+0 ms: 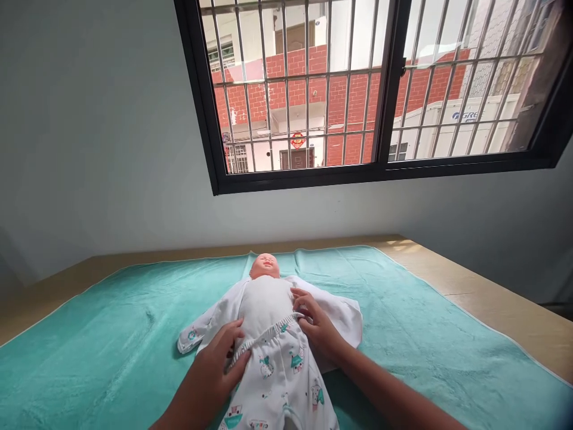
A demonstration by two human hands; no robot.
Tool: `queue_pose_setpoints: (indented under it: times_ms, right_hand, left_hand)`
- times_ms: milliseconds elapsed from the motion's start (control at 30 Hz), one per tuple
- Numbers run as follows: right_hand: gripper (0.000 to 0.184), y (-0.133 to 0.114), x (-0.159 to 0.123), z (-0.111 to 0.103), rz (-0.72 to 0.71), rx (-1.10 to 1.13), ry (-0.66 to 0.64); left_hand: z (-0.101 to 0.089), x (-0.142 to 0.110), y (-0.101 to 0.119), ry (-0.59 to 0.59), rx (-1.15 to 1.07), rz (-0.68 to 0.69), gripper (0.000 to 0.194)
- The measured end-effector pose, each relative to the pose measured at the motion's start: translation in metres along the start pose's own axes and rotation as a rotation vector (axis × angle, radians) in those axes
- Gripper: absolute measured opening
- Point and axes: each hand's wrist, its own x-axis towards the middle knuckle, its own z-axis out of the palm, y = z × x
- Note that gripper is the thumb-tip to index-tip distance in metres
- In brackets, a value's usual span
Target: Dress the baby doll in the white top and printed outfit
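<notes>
Elastic-waisted baby pants (280, 352), one pair, lie on a baby doll (266, 304), white with teal-roofed shapes and small animal figures, puckered along the waistband and running past the bottom edge of view. Two hands are on them. Taking the waistband as the clock's centre, the left hand (215, 364) lies at eight o'clock, thumb on the pants and fingers curled by the torso; the right hand (320, 328) sits at three o'clock, thumb at the waistband, fingers bent over the torso. Whether either hand pinches the fabric, I cannot tell.

One doll's head shows at twelve o'clock above a plain white torso. One white baby top (224, 307) spreads beneath it, a print-cuffed sleeve at nine o'clock and a plain white part between two and three. One turquoise blanket (134, 334) lies under everything, on one wooden table (483, 283). Beyond, at one o'clock, one black-framed window (304, 182) with two panes and metal bars faces red-tiled walls outside.
</notes>
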Motion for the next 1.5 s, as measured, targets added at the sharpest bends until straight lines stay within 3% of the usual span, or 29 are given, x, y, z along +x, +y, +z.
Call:
queue_pose_setpoints:
  times_ms: [200, 367, 533, 700, 900, 1100, 1167, 1333, 1500]
  right_hand:
    - [0.014, -0.006, -0.004, 0.000, 0.041, -0.036, -0.044]
    - [0.013, -0.007, -0.003, 0.001, 0.017, -0.035, -0.026]
    - [0.014, -0.006, 0.000, -0.001, 0.007, -0.036, -0.036]
    - [0.018, -0.003, 0.002, -0.004, 0.033, -0.056, -0.042]
    - [0.016, -0.001, 0.001, -0.003, 0.038, -0.018, -0.027]
    - [0.015, 0.001, 0.001, -0.001, 0.031, -0.018, -0.022]
    - [0.012, 0.000, 0.000, 0.001, 0.034, -0.007, -0.010]
    - [0.005, -0.005, -0.001, 0.004, 0.096, -0.041, 0.036]
    - [0.017, -0.005, 0.000, 0.005, 0.195, -0.162, 0.095]
  left_hand:
    - [0.007, 0.014, -0.001, 0.007, 0.133, 0.073, 0.025]
    - [0.006, 0.021, -0.013, 0.074, 0.041, -0.021, 0.025]
    - [0.010, 0.048, -0.020, 0.215, -0.035, -0.059, 0.021]
    - [0.022, 0.067, -0.026, 0.238, -0.214, -0.111, 0.026]
    - [0.015, 0.056, -0.043, 0.039, -0.411, -0.201, 0.034]
    - [-0.016, 0.048, -0.058, -0.405, -0.582, -0.316, 0.028]
    - [-0.023, 0.045, -0.056, -0.497, -0.634, -0.303, 0.026]
    - [-0.025, 0.042, -0.048, -0.571, -0.665, -0.352, 0.036]
    - [-0.015, 0.039, -0.044, -0.498, -0.817, -0.400, 0.032]
